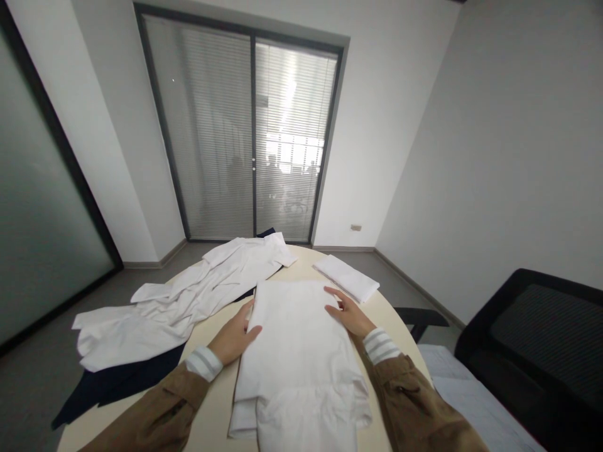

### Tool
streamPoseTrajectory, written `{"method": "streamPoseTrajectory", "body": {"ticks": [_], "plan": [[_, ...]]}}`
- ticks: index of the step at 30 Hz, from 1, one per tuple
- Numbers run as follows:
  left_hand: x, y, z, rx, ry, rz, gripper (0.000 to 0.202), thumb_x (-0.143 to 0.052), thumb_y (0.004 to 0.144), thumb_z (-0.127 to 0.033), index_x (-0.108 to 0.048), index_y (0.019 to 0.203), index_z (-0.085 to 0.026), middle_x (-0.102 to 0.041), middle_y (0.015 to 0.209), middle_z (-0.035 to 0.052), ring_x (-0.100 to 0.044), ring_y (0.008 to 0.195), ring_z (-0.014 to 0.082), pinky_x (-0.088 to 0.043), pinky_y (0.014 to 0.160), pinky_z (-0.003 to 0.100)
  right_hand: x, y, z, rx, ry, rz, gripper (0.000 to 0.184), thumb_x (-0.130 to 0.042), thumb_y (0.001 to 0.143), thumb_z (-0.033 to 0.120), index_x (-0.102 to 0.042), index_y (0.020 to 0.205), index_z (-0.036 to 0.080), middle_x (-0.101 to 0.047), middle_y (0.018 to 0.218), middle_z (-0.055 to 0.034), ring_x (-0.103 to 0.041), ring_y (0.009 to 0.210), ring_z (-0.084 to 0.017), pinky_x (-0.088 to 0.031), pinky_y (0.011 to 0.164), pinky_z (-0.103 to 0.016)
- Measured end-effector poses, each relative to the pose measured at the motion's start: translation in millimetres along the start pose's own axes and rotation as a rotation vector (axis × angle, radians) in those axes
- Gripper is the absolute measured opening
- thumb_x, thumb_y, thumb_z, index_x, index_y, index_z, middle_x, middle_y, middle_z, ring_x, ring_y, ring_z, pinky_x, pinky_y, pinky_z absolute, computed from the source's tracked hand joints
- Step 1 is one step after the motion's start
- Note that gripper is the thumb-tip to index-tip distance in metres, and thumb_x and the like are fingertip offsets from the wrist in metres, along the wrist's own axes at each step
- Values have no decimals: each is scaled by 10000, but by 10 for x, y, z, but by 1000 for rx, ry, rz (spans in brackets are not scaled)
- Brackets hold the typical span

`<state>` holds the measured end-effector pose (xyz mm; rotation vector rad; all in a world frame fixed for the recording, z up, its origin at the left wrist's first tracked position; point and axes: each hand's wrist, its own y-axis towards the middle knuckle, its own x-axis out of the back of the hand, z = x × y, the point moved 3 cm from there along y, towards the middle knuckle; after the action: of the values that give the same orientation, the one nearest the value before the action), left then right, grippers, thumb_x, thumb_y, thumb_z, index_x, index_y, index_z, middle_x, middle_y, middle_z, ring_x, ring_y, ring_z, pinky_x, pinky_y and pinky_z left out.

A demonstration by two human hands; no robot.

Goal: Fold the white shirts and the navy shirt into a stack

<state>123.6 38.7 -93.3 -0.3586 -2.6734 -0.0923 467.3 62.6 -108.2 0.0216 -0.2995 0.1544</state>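
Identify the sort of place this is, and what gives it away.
Probably a small office or meeting room: dark-framed glass partition with pale horizontal blinds, black mesh-backed chair, and cream round-edged table.

Garment [301, 339] on a table [214, 402], between left hand [234, 336] and right hand [353, 315].
Clothes [226, 270] lie left, 1 folded cloth [348, 276] behind right; a chair [541, 339] stands right of the table, glass panels [211, 157] behind.
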Motion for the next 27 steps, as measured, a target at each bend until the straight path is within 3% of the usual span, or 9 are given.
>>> {"method": "streamPoseTrajectory", "body": {"ticks": [3,5,8,12,17,22,24,27], "plan": [[15,4,42,3,-10,54,956,-736,673,-357,-320,1494,-95,-572,534,-55,-590,522,220,-413,525,295,5,-31,6,0,8,106,835,-753,740,453,-371,1466,295,-707,1059,-48,-677,915,-236,-549,861,-425],[49,44,91,33,-48,35,940,-715,716,-408,-300,1497,-88,-632,580,-27,-641,575,241,-455,568,310,10,-57,30,-15,12,128,920,-780,717,447,-315,1497,301,-708,1046,-38,-681,914,-237,-551,856,-419],[98,205,154,23,-62,-152,730,-585,839,-483,-391,1431,-101,-719,739,44,-695,701,252,-505,686,337,26,-25,17,-59,14,-15,852,-691,788,552,-314,1500,274,-712,948,-45,-689,833,-241,-562,806,-428],[78,550,234,32,-63,-333,580,-528,885,-451,-472,1356,-117,-739,857,78,-629,530,181,-508,639,321,29,120,-101,-15,54,-198,694,-565,854,617,-432,1420,238,-705,929,-61,-680,869,-244,-548,833,-414],[43,812,258,-7,-90,-356,477,-589,830,-308,-593,1251,-82,-726,828,76,-681,781,204,-510,771,301,72,239,-219,76,-19,-275,635,-576,828,589,-553,1312,178,-663,804,-20,-610,707,-190,-522,687,-339],[71,803,301,9,-98,-285,415,-481,856,-249,-654,1189,-74,-615,560,-7,-582,494,165,-501,572,295,170,280,-255,69,66,-314,512,-571,809,526,-638,1169,168,-665,881,-40,-553,609,-133,-434,538,-249],[81,804,314,-12,-97,-277,391,-499,851,-265,-678,1146,-82,-665,633,26,-643,607,193,-528,647,316,189,299,-236,106,-29,-297,481,-622,779,485,-649,1139,167,-667,887,-44,-569,657,-144,-464,592,-262],[90,831,329,-72,-88,-301,353,-575,819,-320,-706,1073,-113,-732,959,109,-666,970,256,-500,903,364,162,339,-215,172,-115,-209,448,-661,764,428,-648,1133,175,-676,931,-46,-610,766,-173,-504,713,-298]]}}
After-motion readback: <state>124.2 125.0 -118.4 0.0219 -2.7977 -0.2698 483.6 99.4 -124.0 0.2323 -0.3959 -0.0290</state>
